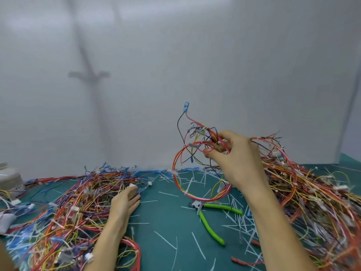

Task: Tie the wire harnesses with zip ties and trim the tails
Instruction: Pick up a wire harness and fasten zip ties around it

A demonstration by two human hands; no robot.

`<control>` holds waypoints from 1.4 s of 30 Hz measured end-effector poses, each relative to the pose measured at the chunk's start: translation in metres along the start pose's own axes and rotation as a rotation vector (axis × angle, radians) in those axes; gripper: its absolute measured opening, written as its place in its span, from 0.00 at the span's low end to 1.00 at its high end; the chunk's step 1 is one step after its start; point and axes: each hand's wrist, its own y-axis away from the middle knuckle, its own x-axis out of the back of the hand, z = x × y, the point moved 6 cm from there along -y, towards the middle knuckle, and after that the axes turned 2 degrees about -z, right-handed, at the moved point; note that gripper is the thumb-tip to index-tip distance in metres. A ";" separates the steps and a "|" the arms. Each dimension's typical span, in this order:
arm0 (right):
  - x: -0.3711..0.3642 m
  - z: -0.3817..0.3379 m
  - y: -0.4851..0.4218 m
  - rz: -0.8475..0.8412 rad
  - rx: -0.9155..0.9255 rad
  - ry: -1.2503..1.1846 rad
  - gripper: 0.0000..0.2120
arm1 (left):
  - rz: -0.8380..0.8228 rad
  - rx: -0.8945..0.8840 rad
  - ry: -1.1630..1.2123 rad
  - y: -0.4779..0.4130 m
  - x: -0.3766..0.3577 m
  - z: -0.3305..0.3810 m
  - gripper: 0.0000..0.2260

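My right hand [234, 157] is raised above the green mat and grips a looped wire harness [195, 173] of red, yellow and black wires, whose loop hangs down to the mat. A blue connector sticks up from its top. My left hand [125, 202] rests on the edge of the left pile of harnesses [74, 208], fingers lying on the wires near a white connector. Green-handled cutters [213, 220] lie on the mat between my arms, jaws toward the hanging loop. Several cut white zip-tie tails [166, 239] are scattered over the mat.
A second large pile of harnesses [312, 202] fills the right side. A white wall [175, 75] stands close behind the green mat [162, 212]. A pale box-like object [9, 180] sits at the far left edge.
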 end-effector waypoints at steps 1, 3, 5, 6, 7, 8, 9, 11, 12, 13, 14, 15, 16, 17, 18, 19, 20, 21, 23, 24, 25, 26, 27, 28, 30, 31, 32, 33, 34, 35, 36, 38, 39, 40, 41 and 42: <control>-0.001 0.000 0.000 -0.018 -0.003 -0.002 0.07 | -0.009 -0.002 -0.004 -0.001 0.004 0.001 0.18; -0.004 0.000 0.001 -0.069 -0.002 0.015 0.07 | -0.028 0.003 -0.016 -0.002 0.010 0.001 0.19; -0.008 0.000 0.002 -0.128 0.001 0.057 0.08 | -0.042 -0.002 -0.027 -0.004 0.016 0.003 0.20; -0.012 0.001 0.002 -0.172 -0.004 0.079 0.09 | -0.047 -0.008 -0.029 -0.004 0.017 0.003 0.20; -0.017 0.002 0.003 -0.236 -0.008 0.103 0.13 | -0.052 -0.012 -0.030 -0.004 0.017 0.004 0.20; -0.022 0.003 0.004 -0.317 -0.012 0.128 0.17 | -0.056 -0.016 -0.035 -0.004 0.016 0.004 0.20; -0.028 0.004 0.005 -0.403 -0.022 0.143 0.20 | -0.057 -0.018 -0.046 -0.003 0.013 0.005 0.20; -0.038 0.005 0.010 -0.520 -0.064 0.090 0.21 | -0.055 -0.033 -0.098 0.001 0.007 0.007 0.18; -0.043 0.004 0.011 -0.536 -0.074 0.051 0.20 | -0.056 -0.054 -0.133 0.004 0.002 0.010 0.15; -0.046 0.002 0.012 -0.520 -0.070 0.027 0.17 | -0.060 -0.081 -0.162 0.009 -0.004 0.015 0.12; -0.047 0.001 0.011 -0.478 -0.061 0.017 0.14 | -0.066 -0.114 -0.184 0.014 -0.011 0.022 0.10; -0.048 0.000 0.009 -0.427 -0.059 0.002 0.10 | -0.075 -0.154 -0.201 0.021 -0.020 0.032 0.09; -0.047 -0.001 0.008 -0.380 -0.066 -0.031 0.09 | -0.087 -0.199 -0.212 0.029 -0.029 0.044 0.10; -0.046 -0.001 0.007 -0.344 -0.079 -0.071 0.09 | -0.099 -0.242 -0.215 0.039 -0.038 0.058 0.10; -0.045 0.000 0.007 -0.320 -0.096 -0.110 0.10 | -0.110 -0.280 -0.209 0.049 -0.047 0.071 0.11; -0.044 0.001 0.006 -0.304 -0.119 -0.148 0.10 | -0.119 -0.312 -0.204 0.060 -0.056 0.084 0.14; -0.043 0.001 0.006 -0.290 -0.144 -0.189 0.10 | -0.134 -0.340 -0.201 0.072 -0.065 0.097 0.17; -0.041 0.002 0.005 -0.279 -0.166 -0.235 0.09 | -0.163 -0.369 -0.201 0.084 -0.075 0.109 0.20; -0.036 -0.001 0.004 -0.259 -0.185 -0.336 0.09 | -0.228 -0.437 -0.214 0.107 -0.096 0.131 0.22; -0.034 -0.003 0.003 -0.256 -0.181 -0.377 0.09 | -0.252 -0.467 -0.234 0.117 -0.105 0.141 0.22; -0.031 -0.006 0.003 -0.259 -0.172 -0.413 0.09 | -0.275 -0.490 -0.261 0.125 -0.114 0.149 0.21; -0.029 -0.009 0.003 -0.266 -0.162 -0.450 0.09 | -0.306 -0.507 -0.289 0.131 -0.122 0.155 0.19; -0.027 -0.012 0.003 -0.274 -0.155 -0.485 0.09 | -0.342 -0.522 -0.320 0.135 -0.128 0.159 0.16; -0.025 -0.014 0.003 -0.280 -0.152 -0.513 0.09 | -0.375 -0.535 -0.360 0.137 -0.134 0.160 0.14; -0.023 -0.017 0.003 -0.301 -0.153 -0.555 0.07 | -0.440 -0.563 -0.435 0.140 -0.141 0.159 0.10; -0.024 -0.018 0.004 -0.320 -0.157 -0.581 0.07 | -0.471 -0.586 -0.458 0.141 -0.142 0.157 0.10; -0.026 -0.019 0.005 -0.337 -0.165 -0.610 0.06 | -0.506 -0.610 -0.481 0.141 -0.144 0.154 0.09; -0.026 -0.020 0.006 -0.340 -0.169 -0.629 0.07 | -0.528 -0.640 -0.509 0.143 -0.145 0.152 0.08; -0.027 -0.020 0.006 -0.321 -0.169 -0.635 0.09 | -0.522 -0.671 -0.535 0.144 -0.146 0.150 0.07; -0.025 -0.019 0.005 -0.285 -0.164 -0.635 0.12 | -0.476 -0.705 -0.543 0.142 -0.145 0.147 0.08; -0.023 -0.019 0.004 -0.239 -0.157 -0.647 0.15 | -0.394 -0.716 -0.513 0.138 -0.140 0.144 0.13; -0.018 -0.019 0.003 -0.161 -0.137 -0.712 0.16 | -0.285 -0.642 -0.455 0.126 -0.127 0.134 0.24; -0.015 -0.020 0.003 -0.132 -0.125 -0.750 0.16 | -0.318 -0.570 -0.469 0.122 -0.123 0.126 0.30; -0.013 -0.021 0.003 -0.107 -0.118 -0.785 0.16 | -0.410 -0.478 -0.495 0.118 -0.120 0.117 0.35; -0.011 -0.021 0.002 -0.082 -0.111 -0.815 0.16 | -0.530 -0.383 -0.514 0.115 -0.118 0.106 0.37; -0.009 -0.020 0.001 -0.058 -0.103 -0.832 0.15 | -0.643 -0.304 -0.512 0.113 -0.117 0.098 0.35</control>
